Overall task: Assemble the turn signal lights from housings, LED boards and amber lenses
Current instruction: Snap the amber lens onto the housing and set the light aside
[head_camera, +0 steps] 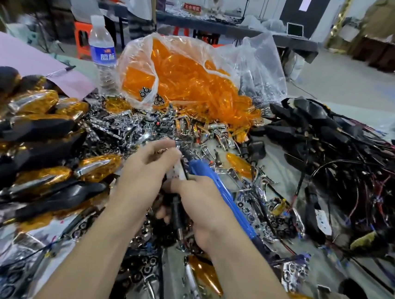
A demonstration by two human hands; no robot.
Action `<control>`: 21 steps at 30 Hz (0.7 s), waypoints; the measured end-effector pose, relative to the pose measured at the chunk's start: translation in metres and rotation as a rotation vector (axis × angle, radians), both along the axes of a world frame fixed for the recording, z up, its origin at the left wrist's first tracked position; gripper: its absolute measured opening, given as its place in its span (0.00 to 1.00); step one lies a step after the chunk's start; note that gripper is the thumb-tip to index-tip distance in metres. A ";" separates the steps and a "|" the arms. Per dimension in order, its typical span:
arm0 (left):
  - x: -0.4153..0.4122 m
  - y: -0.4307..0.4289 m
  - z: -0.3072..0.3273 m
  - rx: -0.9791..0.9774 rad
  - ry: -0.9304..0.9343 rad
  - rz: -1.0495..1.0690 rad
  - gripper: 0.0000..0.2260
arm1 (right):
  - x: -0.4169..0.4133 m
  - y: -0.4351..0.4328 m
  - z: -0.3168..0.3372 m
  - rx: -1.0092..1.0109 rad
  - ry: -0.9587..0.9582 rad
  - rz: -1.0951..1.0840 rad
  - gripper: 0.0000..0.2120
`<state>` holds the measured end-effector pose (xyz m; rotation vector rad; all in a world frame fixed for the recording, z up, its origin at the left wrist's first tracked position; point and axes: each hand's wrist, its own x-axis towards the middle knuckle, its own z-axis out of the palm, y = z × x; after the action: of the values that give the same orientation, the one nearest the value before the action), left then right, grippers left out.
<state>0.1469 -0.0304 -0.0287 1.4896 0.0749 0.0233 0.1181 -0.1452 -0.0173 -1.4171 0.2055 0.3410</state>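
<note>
From the head view, the tabletop (286, 167) is crowded on every side of the two hands. A heap of finished turn signal lights (36, 134), black with amber and chrome, fills the left. A tangle of black housings (332, 143) with red and black wires fills the right. Chrome reflector pieces (143, 125) lie scattered between them and under the forearms, hiding most of the surface.

Two clear plastic bags stand at the far edge. The nearer bag (138, 54) is open and spills amber lenses (188, 81) onto the chrome pieces. The second bag (260, 63) behind it holds dark and shiny parts too blurred to name. One water bottle (102, 48) stands just left of the bags, beside one pink sheet (19, 55) with a pen (61, 71) on it.

Three single lenses lie apart from the pile: one (238, 164) just right of the hands and two near the bottom edge.

The left hand (149, 166) has a curled grip, pinching a small part (167, 150) that is too blurred to identify. The right hand (203, 205) grips closed around one blue-handled tool (215, 182), its tip pointing at that part. A black stalk (177, 210) shows under its fingers.
</note>
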 end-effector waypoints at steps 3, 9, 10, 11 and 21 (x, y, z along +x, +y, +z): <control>0.002 0.003 -0.003 0.108 -0.033 -0.025 0.05 | -0.005 -0.007 -0.008 -0.095 -0.032 0.077 0.07; 0.004 0.002 -0.006 0.036 -0.023 0.004 0.09 | -0.009 -0.013 -0.016 -0.244 -0.208 -0.024 0.19; 0.003 0.000 -0.006 0.010 -0.016 -0.006 0.10 | -0.009 -0.013 -0.017 -0.303 -0.248 -0.083 0.19; 0.002 -0.001 -0.006 -0.016 -0.004 -0.012 0.10 | -0.009 -0.013 -0.018 -0.324 -0.278 -0.119 0.17; -0.003 -0.005 0.001 -0.046 0.016 -0.129 0.15 | -0.003 -0.020 -0.020 -0.285 -0.358 -0.110 0.17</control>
<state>0.1441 -0.0351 -0.0273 1.4465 -0.0075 -0.0935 0.1147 -0.1648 -0.0373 -1.7136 0.0378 -0.0387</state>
